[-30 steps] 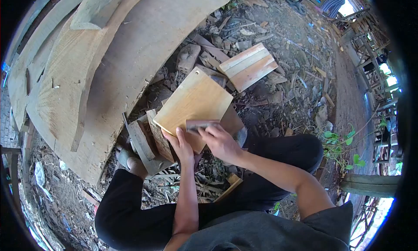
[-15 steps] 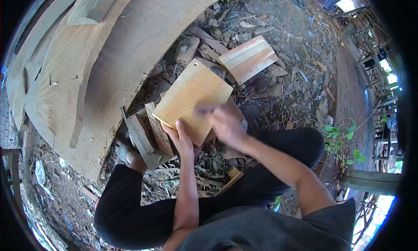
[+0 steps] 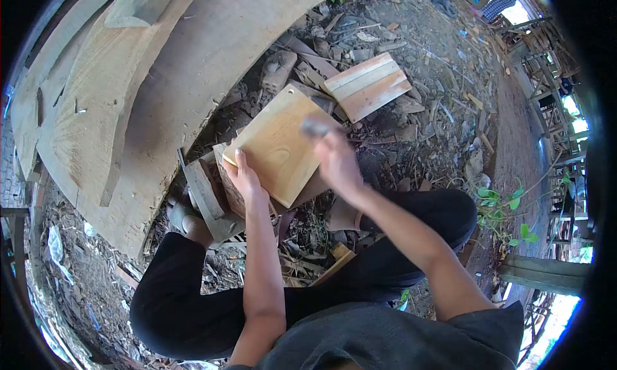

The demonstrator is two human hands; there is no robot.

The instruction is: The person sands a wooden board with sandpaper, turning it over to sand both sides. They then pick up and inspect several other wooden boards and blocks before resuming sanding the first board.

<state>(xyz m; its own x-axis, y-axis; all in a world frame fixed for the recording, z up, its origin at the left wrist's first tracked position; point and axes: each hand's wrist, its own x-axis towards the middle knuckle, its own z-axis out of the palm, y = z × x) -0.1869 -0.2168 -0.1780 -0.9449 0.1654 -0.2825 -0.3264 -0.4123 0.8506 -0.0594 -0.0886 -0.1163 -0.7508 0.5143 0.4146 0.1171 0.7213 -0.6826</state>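
Observation:
A smooth rectangular wooden board (image 3: 276,135) with a small hole in its far corner lies tilted in front of me. My left hand (image 3: 244,178) grips its near-left edge, with the thumb on top. Over the board's right side is my right hand (image 3: 337,161), smeared by motion and closed around a small dark grey piece (image 3: 313,126) that looks like folded sandpaper. That piece appears to press on the board's face. Beneath the board, wooden blocks (image 3: 226,184) partly show.
A second, striped board (image 3: 367,87) rests on scraps beyond. Large wooden slabs (image 3: 186,68) fill the left side. Wood chips and debris (image 3: 437,106) cover the ground. A leafy plant (image 3: 501,203) grows at right. Another person (image 3: 501,4) is partly visible at top right.
My right hand has moved up and slightly right across the board with the grey piece. The board and my left hand have shifted slightly left and away from me.

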